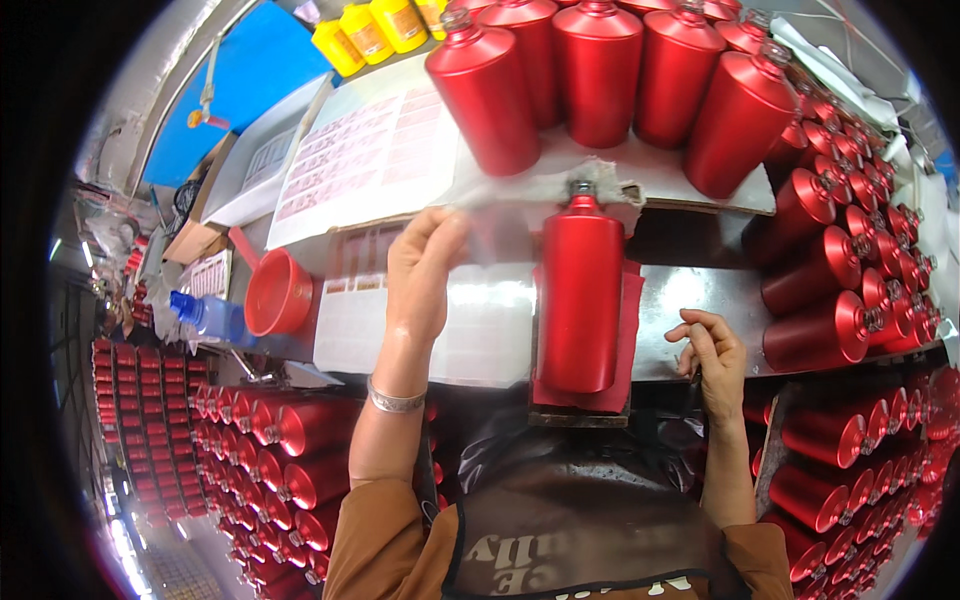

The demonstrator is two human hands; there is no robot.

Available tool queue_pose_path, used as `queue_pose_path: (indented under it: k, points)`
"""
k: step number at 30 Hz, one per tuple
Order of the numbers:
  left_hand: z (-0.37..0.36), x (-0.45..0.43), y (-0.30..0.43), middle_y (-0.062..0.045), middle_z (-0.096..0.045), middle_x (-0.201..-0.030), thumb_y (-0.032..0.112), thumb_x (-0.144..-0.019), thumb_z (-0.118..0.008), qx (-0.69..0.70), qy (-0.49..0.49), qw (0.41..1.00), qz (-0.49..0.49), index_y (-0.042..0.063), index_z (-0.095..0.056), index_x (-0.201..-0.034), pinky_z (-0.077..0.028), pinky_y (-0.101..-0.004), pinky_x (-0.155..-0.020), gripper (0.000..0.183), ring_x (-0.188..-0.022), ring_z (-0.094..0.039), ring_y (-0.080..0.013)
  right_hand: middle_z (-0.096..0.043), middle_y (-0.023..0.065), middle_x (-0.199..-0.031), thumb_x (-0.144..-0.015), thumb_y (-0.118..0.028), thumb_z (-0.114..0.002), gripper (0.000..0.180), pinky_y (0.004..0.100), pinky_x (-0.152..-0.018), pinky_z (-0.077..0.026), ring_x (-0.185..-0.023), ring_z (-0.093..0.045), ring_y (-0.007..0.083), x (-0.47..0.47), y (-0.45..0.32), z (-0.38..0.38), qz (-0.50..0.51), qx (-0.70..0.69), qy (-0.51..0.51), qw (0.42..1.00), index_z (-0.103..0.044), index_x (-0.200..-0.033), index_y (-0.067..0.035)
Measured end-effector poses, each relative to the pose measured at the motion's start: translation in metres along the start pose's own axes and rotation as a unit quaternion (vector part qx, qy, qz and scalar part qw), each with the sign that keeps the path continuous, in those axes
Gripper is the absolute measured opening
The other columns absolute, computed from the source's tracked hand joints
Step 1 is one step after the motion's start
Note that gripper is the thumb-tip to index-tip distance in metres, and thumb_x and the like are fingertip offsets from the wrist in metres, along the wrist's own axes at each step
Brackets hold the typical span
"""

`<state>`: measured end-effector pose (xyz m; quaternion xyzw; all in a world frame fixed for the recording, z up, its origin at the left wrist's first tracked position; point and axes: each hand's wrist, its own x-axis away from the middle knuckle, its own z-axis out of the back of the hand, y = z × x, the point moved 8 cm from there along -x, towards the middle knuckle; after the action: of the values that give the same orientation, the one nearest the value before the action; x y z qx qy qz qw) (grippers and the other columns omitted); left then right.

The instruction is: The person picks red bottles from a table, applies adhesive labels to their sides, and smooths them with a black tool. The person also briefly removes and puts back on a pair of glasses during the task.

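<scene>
A matte red metal bottle with a dark clear neck lies in front of me on a narrow stand padded with red cloth. My left hand is raised left of the bottle's shoulder. Its thumb and fingers pinch a thin translucent film, blurred by motion. To the right of the bottle, my right hand hovers over the metal bench, apart from the bottle. Its fingers curl around a small dark object whose kind I cannot tell. A whitish rag lies by the bottle's neck.
Printed decal sheets lie on the raised shelf; a pale sheet is below. Red bottles stand at the back, and more are stacked right and lower left. A red dipper, blue bottle and yellow bottles sit left.
</scene>
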<state>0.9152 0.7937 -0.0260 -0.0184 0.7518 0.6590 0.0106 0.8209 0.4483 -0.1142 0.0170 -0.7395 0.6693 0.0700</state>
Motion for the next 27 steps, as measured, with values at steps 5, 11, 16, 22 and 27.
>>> queue_pose_path:
  k: [5,11,16,22,27]
  points:
    - [-0.101,0.026,0.066,-0.012,-0.066,-0.084,0.013,-0.089,-0.072,-0.399,-0.162,0.863,-0.264,0.003,-0.065,-0.088,-0.053,-0.0368,-0.067,0.013,-0.074,-0.065,-0.0262,-0.073,0.0083,-0.095,-0.103,-0.013,-0.055,0.024,0.0186,-0.057,-0.042,-0.062,-0.054,0.0048,-0.003,-0.006,-0.002,-0.004,0.001,0.001,1.000,-0.066,-0.120,0.001]
    - [-0.137,0.061,0.048,-0.016,-0.070,-0.093,0.008,-0.080,-0.076,-0.511,-0.215,0.789,-0.264,0.006,-0.064,-0.082,-0.055,-0.0418,-0.084,0.012,-0.086,-0.067,-0.0329,-0.073,0.0084,-0.095,-0.103,-0.014,-0.056,0.024,0.0194,-0.057,-0.042,-0.061,-0.054,0.0057,-0.017,-0.004,-0.013,-0.008,0.000,-0.019,1.000,-0.066,-0.119,0.001]
    - [-0.137,0.082,0.051,-0.019,-0.069,-0.116,0.020,-0.080,-0.081,-0.455,-0.249,0.793,-0.320,0.005,-0.064,-0.080,-0.050,-0.0457,-0.099,0.023,-0.108,-0.065,-0.0365,-0.073,0.0099,-0.103,-0.105,-0.019,-0.055,0.032,0.0194,-0.057,-0.044,-0.061,-0.056,0.0055,-0.051,-0.021,-0.052,0.025,0.028,-0.087,0.996,-0.060,-0.127,0.004]
    - [-0.090,0.062,0.010,-0.030,-0.040,-0.153,0.033,-0.083,-0.084,-0.341,-0.092,0.930,-0.101,-0.007,-0.029,-0.153,-0.040,-0.0433,-0.112,0.097,-0.137,-0.048,-0.0377,-0.071,0.0174,-0.112,-0.101,-0.030,-0.064,0.058,0.0262,-0.068,-0.053,-0.074,-0.066,0.0118,-0.084,-0.039,-0.087,0.023,0.124,-0.124,0.984,-0.047,-0.141,0.009]
    - [-0.094,0.052,-0.043,-0.021,-0.032,-0.160,0.014,-0.089,-0.076,-0.171,-0.126,0.977,-0.025,-0.002,-0.008,-0.161,-0.036,-0.0381,-0.117,0.101,-0.144,-0.039,-0.0271,-0.073,0.0277,-0.103,-0.086,-0.048,-0.075,0.071,0.0405,-0.085,-0.056,-0.098,-0.074,0.0359,-0.081,-0.070,-0.097,0.122,0.255,-0.056,0.958,-0.059,-0.126,0.008]
